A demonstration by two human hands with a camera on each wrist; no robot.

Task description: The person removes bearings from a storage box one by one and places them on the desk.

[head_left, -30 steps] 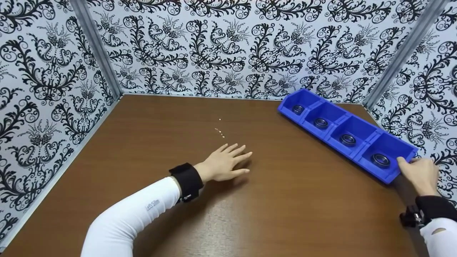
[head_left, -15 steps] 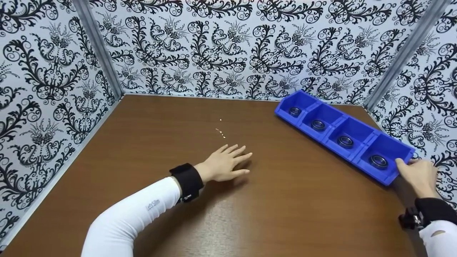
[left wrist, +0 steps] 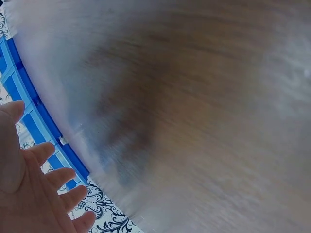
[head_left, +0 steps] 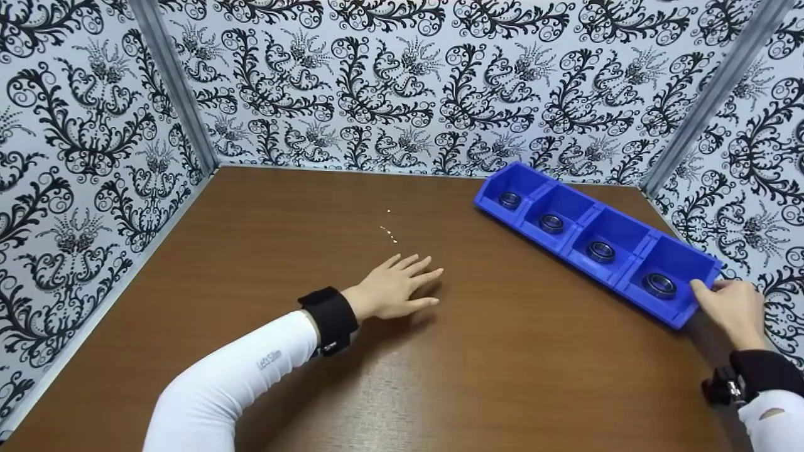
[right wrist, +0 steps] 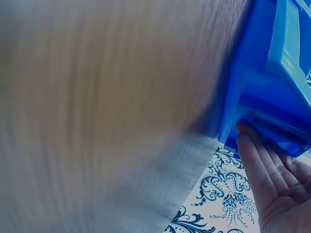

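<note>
Shifted a little leftward and nearer over the past second: long blue plastic tray with four compartments (head_left: pixel 619 229), lying slantwise across the right part of the brown wood-grain tabletop (head_left: pixel 490 364) and reaching near its back edge at the far end. Carried along inside, one per compartment, four dark round metal-edged rings (head_left: pixel 658 295), with no visible spill or swap. Clamped on the tray's near end, with thumb at the end wall: right hand (head_left: pixel 733 307), by the tabletop's right edge. Probably means a controlled repositioning from that one grip; cannot tell whether sliding or slightly lifted. Unmoved, with fingers apart and holding nothing: left hand (head_left: pixel 396 290), over the tabletop's middle; cannot tell whether touching it. Behind the tabletop's back edge, white wall panel with black floral scrolls (head_left: pixel 402 81).
</note>
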